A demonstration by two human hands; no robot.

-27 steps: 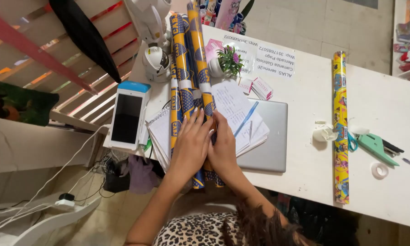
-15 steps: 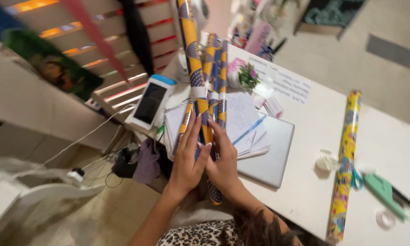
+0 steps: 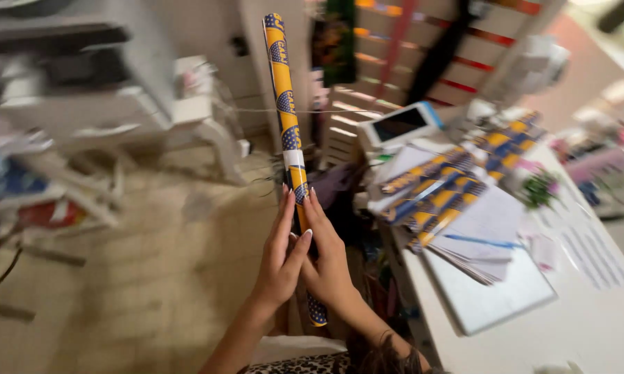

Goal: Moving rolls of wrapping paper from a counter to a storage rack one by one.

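Fingers (image 3: pixel 279 232) of left hand (image 3: pixel 279 263) and right hand (image 3: pixel 329 266) wrapped around yellow and blue paper roll (image 3: pixel 285 111), more rolls (image 3: pixel 440 190) on counter (image 3: pixel 589 305) off to the right

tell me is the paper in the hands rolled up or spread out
Rolled up: the blue and yellow roll is a tight, narrow tube pressed between the left hand and right hand.

Both forearms bare, no sleeves, no watch or bracelets visible. Left hand (image 3: pixel 279 257) and right hand (image 3: pixel 328 257): long nails, pale whitish polish, rounded tips. No rings discernible; frame blurred. Leopard-print garment, tan with dark spots, at bottom edge. Dark hair beside it.
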